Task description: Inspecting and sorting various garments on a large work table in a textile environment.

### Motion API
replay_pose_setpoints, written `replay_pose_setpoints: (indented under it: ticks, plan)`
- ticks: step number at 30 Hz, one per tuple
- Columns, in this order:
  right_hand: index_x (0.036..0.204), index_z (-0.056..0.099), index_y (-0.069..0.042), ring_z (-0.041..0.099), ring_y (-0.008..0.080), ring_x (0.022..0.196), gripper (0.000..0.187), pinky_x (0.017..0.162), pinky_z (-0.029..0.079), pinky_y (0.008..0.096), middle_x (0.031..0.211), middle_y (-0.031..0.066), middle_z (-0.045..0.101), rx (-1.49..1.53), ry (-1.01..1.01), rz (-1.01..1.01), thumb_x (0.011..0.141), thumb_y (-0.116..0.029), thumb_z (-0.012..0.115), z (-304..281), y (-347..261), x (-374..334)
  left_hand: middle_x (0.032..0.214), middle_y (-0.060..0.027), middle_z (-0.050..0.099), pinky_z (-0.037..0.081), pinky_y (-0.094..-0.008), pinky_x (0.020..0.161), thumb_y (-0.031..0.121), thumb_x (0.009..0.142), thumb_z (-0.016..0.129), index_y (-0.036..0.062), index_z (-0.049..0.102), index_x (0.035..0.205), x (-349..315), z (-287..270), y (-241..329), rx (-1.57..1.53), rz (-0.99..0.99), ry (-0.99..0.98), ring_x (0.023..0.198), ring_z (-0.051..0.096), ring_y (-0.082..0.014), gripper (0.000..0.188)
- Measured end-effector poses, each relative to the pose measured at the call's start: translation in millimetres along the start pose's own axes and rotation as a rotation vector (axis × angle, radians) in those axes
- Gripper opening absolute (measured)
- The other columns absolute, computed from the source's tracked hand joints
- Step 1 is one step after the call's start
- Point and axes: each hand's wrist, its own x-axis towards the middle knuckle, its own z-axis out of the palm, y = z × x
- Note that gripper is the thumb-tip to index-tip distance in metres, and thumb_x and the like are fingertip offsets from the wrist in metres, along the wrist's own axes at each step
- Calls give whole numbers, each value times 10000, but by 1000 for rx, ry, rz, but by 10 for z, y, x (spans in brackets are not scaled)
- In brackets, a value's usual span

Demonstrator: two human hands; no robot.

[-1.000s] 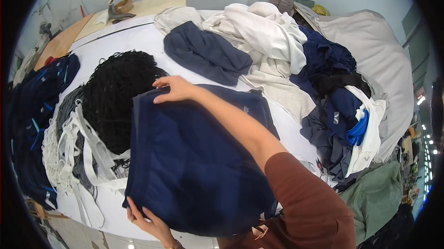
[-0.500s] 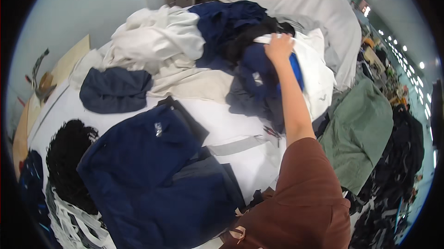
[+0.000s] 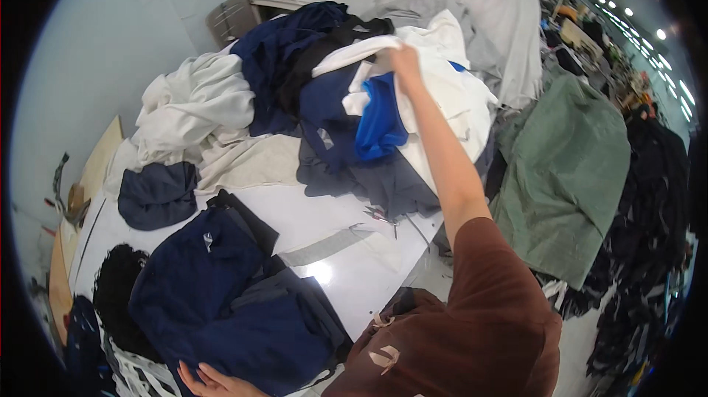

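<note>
My right hand (image 3: 404, 67) reaches far across the table, its fingers closed on the edge of a white cloth (image 3: 442, 95) in the fabric heap. A bright blue cloth piece (image 3: 381, 120) lies just below that hand, beside a navy garment (image 3: 324, 106) with a small pale mark. At the bottom edge, my left hand (image 3: 214, 381) is partly in view with its fingers apart. It lies against the near edge of a larger folded navy garment (image 3: 221, 308), which has dark grey fabric at its side.
Small scissors (image 3: 383, 220) lie near a grey fabric strip (image 3: 324, 246) on the white table (image 3: 295, 213). Crumpled white fabric (image 3: 195, 98) and a dark grey bundle (image 3: 157, 194) sit to the left. Green cloth (image 3: 568, 176) and black scraps (image 3: 649, 198) are piled on the right.
The view has shifted right. My right hand has pulled up the white cloth's edge, and more of the blue piece shows. My left hand has come into view at the bottom.
</note>
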Motion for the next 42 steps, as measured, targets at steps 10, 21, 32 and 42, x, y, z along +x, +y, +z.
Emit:
replay_pose_setpoints:
  ticks: [10, 21, 32, 42]
  plan:
    - [1100, 603, -24, 626, 202, 902, 254, 783, 496, 298, 1010, 110, 646, 1046, -412, -243, 865, -85, 529, 49, -1835, -163, 1349, -120, 445, 392, -388, 993, 69, 815, 670, 40, 413, 1338, 67, 845, 1077, -538, -101, -487, 1248, 439, -244, 584]
    - [1084, 609, -30, 631, 207, 898, 246, 782, 500, 303, 1006, 111, 647, 524, -540, -403, 855, -110, 570, 1192, -1564, -404, 935, -66, 639, 467, -262, 757, 41, 725, 706, 2, 589, 1072, 102, 1862, 1764, -783, 229, -493, 820, 602, -154, 369]
    - [1037, 610, -35, 565, 129, 801, 313, 707, 471, 281, 911, 61, 620, 205, -1216, 90, 812, -228, 710, 972, -807, -2522, 893, -58, 642, 465, -260, 689, 84, 881, 545, 3, 597, 1030, -243, 2255, 497, -789, -910, -679, 802, 586, -120, 177]
    - [1202, 484, -57, 563, 165, 839, 573, 738, 466, 298, 959, 106, 569, 476, -744, 438, 681, -83, 723, 601, -7, -3425, 1000, -69, 629, 470, -228, 758, 63, 866, 617, 9, 548, 1127, -232, 2211, 336, -832, -763, -567, 880, 577, -114, 275]
